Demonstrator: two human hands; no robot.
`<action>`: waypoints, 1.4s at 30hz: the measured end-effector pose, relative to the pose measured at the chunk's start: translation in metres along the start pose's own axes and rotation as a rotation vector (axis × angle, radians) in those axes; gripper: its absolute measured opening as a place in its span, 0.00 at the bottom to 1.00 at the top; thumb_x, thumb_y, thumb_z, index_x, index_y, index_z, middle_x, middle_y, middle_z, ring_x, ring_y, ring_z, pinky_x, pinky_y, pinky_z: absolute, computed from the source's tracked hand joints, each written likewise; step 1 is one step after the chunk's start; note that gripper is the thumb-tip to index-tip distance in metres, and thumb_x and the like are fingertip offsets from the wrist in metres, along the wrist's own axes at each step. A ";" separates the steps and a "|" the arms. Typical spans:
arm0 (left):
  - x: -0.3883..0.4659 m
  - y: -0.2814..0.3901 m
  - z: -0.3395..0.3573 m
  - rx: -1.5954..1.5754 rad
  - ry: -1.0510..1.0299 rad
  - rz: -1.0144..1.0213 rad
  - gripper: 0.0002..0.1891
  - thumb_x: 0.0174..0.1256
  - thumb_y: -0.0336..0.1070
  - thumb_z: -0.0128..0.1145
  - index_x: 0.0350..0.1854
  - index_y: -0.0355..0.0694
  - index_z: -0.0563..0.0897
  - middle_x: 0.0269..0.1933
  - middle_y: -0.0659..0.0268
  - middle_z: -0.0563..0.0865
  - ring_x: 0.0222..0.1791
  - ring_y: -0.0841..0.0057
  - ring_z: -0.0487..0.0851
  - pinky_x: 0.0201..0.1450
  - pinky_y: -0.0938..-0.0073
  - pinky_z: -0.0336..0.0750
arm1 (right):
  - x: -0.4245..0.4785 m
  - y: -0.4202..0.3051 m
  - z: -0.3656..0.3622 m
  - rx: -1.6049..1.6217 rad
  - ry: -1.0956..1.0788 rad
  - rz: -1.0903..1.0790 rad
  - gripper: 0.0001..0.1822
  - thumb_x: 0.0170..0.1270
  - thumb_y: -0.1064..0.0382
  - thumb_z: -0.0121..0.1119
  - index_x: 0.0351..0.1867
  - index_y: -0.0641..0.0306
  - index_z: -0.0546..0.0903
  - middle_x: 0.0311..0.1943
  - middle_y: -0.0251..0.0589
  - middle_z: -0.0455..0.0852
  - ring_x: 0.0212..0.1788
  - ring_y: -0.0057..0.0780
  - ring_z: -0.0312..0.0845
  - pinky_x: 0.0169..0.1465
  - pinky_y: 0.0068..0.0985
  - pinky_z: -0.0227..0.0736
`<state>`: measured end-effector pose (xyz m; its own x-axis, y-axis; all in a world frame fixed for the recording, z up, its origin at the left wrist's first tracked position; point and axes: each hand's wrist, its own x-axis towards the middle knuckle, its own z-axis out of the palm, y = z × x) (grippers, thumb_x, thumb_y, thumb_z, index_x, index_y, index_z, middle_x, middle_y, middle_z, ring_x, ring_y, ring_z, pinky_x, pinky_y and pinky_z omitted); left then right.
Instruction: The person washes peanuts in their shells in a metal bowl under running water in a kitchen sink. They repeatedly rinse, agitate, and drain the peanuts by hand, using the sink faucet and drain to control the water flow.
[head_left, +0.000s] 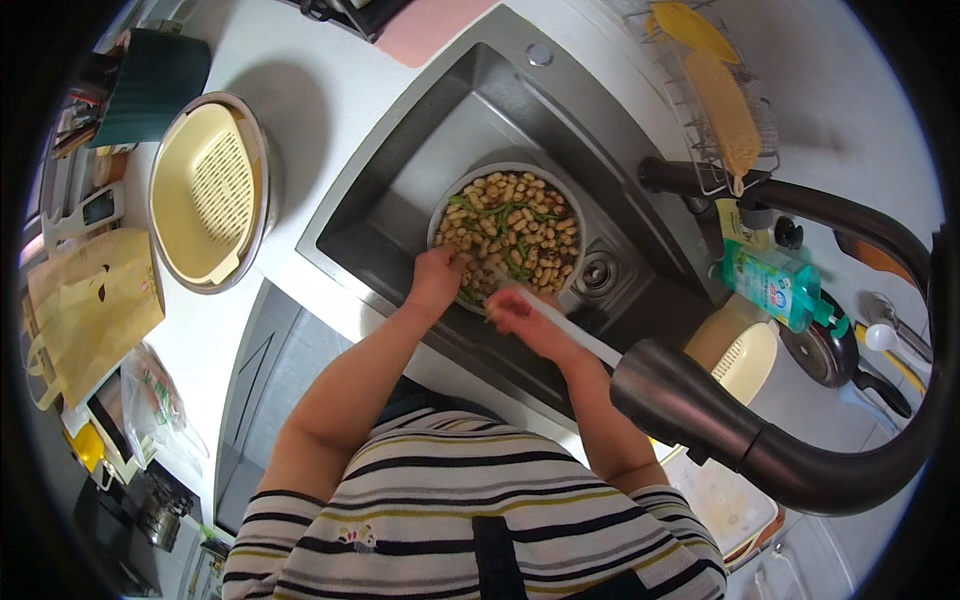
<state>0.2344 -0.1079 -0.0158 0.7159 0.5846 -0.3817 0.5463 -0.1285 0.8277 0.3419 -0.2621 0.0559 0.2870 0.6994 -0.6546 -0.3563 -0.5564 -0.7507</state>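
Observation:
A round metal pot (433, 217) stands in the dark sink (420, 157), full of unshelled peanuts (525, 219) with green pods or stems (495, 214) among them. My left hand (437, 279) is at the pot's near left rim, fingers bent down over the peanuts; what they touch is hidden. At the near rim is my right hand (517, 313), blurred and partly behind the water stream (566, 326). That stream runs from the dark pull-out faucet (652, 375) towards the pot. Whether the right hand holds anything is unclear.
A cream colander (202, 187) sits in a metal bowl on the counter at left, near a yellow bag (105, 300). To the right are a green pump bottle (772, 285), a wire rack (697, 142) with a sponge, and another cream strainer (750, 360). The sink drain (598, 274) lies beside the pot.

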 end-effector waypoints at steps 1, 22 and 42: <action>0.001 0.018 -0.005 -0.133 -0.120 -0.129 0.09 0.62 0.36 0.52 0.28 0.35 0.77 0.18 0.71 0.71 0.15 0.80 0.66 0.17 0.79 0.59 | 0.000 -0.004 -0.003 -0.072 0.089 -0.031 0.09 0.61 0.65 0.57 0.41 0.66 0.78 0.31 0.31 0.81 0.30 0.18 0.75 0.34 0.16 0.71; -0.033 0.062 -0.025 -1.125 -0.675 -0.591 0.12 0.68 0.40 0.47 0.25 0.42 0.70 0.19 0.73 0.67 0.17 0.87 0.59 0.18 0.86 0.52 | 0.005 -0.002 -0.029 0.400 -0.298 0.144 0.15 0.65 0.62 0.52 0.48 0.69 0.73 0.35 0.35 0.79 0.34 0.20 0.74 0.40 0.19 0.68; -0.102 0.038 -0.186 -0.672 -0.277 -0.368 0.10 0.65 0.36 0.47 0.36 0.34 0.78 0.26 0.68 0.77 0.18 0.86 0.62 0.22 0.85 0.57 | -0.013 0.054 -0.043 -0.748 0.534 -0.258 0.10 0.57 0.67 0.57 0.41 0.62 0.79 0.32 0.44 0.82 0.34 0.34 0.79 0.37 0.27 0.72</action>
<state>0.1009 -0.0235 0.1313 0.6711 0.2645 -0.6926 0.4532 0.5930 0.6656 0.3576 -0.3208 0.0201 0.7112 0.6463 -0.2766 0.3824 -0.6858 -0.6193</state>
